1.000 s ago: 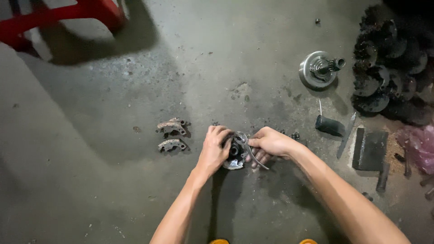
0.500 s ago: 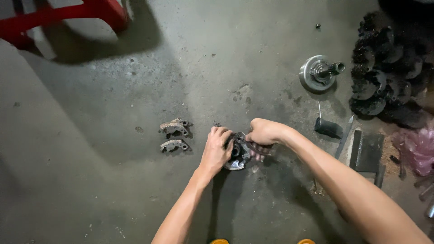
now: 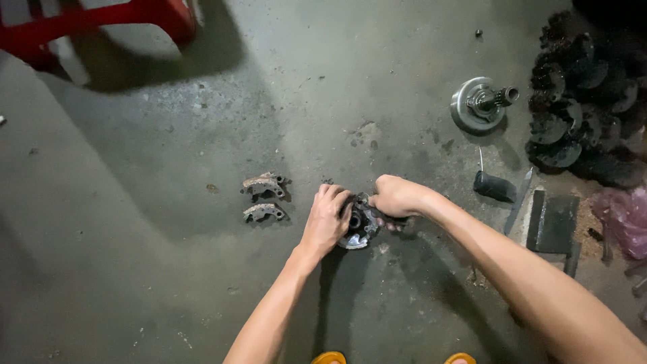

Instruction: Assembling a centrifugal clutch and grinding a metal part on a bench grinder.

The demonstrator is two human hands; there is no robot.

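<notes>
Clutch plate (image 3: 355, 232) flat, axis upward

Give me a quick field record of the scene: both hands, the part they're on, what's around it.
Left hand: gripping the round metal part from its left side
Right hand: closed on the same part from its upper right
Surface: concrete floor
Left of part: two curved metal shoes, apart from both hands
Upper right: pulley with shaft
Far right: pile of dark round parts
Top left: red stool
</notes>
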